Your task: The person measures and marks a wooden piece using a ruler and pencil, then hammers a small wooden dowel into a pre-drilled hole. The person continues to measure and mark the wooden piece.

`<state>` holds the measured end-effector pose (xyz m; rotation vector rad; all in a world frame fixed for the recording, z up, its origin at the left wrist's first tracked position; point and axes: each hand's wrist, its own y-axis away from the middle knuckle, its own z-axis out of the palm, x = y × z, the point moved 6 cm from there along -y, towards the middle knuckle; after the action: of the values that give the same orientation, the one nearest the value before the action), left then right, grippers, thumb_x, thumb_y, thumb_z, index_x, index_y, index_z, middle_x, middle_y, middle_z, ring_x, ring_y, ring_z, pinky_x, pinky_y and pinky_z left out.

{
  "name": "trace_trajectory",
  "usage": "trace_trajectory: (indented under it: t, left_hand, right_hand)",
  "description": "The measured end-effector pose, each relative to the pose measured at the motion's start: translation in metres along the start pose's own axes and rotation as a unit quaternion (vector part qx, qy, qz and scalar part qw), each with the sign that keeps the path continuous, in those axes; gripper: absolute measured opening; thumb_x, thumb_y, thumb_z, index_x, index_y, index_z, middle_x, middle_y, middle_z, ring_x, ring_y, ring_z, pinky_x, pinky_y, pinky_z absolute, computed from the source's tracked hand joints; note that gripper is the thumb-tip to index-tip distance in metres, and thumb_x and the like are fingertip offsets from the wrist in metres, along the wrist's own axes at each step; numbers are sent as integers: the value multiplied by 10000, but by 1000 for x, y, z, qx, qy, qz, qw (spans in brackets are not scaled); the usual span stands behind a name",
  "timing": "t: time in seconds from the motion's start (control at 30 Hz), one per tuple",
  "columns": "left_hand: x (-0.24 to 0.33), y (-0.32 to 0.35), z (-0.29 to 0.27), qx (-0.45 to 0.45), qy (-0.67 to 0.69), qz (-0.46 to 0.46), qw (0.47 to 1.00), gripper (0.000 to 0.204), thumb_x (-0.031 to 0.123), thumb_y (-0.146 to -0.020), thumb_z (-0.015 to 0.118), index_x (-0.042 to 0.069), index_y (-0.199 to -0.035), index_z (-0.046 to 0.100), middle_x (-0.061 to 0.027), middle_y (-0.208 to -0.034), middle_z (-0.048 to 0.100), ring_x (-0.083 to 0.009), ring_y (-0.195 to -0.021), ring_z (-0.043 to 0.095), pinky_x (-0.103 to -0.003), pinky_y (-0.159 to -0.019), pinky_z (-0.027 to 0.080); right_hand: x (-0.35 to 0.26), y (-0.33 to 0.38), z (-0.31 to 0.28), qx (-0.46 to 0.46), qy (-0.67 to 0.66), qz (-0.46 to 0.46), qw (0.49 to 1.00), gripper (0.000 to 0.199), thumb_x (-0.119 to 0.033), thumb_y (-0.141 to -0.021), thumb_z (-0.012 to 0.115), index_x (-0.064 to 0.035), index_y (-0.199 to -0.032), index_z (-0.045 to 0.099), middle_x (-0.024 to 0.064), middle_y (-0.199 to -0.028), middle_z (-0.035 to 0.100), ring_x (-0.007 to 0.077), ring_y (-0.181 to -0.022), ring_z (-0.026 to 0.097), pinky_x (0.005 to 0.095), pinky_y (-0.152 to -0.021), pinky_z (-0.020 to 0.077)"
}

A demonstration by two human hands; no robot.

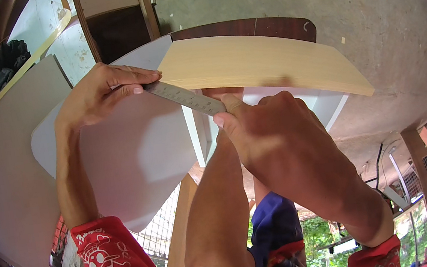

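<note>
At centre frame, my left hand pinches one end of the steel ruler and my right hand grips the other, against the pale board at 12 o'clock. Thin, stiff and slick, I judge; best held by its ends.

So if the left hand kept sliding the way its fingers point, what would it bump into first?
The left hand points right along the steel ruler. Its fingertips already sit at the corner of the light wooden board, so it would probably meet that first, though depth is hard to judge.
</note>
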<state>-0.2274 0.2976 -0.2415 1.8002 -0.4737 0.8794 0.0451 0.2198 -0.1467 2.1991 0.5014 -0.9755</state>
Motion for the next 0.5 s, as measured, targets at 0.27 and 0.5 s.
trace_trajectory:
  t: [0.27, 0.5]
  left_hand:
    - [-10, 3, 1, -14, 47, -26, 998, 420, -67, -1020, 667, -15, -1426, 759, -190, -1449, 777, -343, -1400, 720, -413, -1186, 566]
    - [-10, 0, -1, -30, 11, -31, 999, 546, -142, -971, 649, 34, -1480, 740, -195, -1496, 749, -348, -1432, 700, -423, -1202, 560]
  right_hand:
    - [12, -8, 9, 43, -29, 8, 999, 173, -133, -1090, 701, 36, -1093, 740, 174, -728, 675, 436, -673, 711, 572, -666, 576]
    - [28, -16, 9, -18, -79, 108, 991, 343, -292, -1141, 588, -1, -1126, 770, 221, -760, 717, 447, -759, 738, 544, -784, 598]
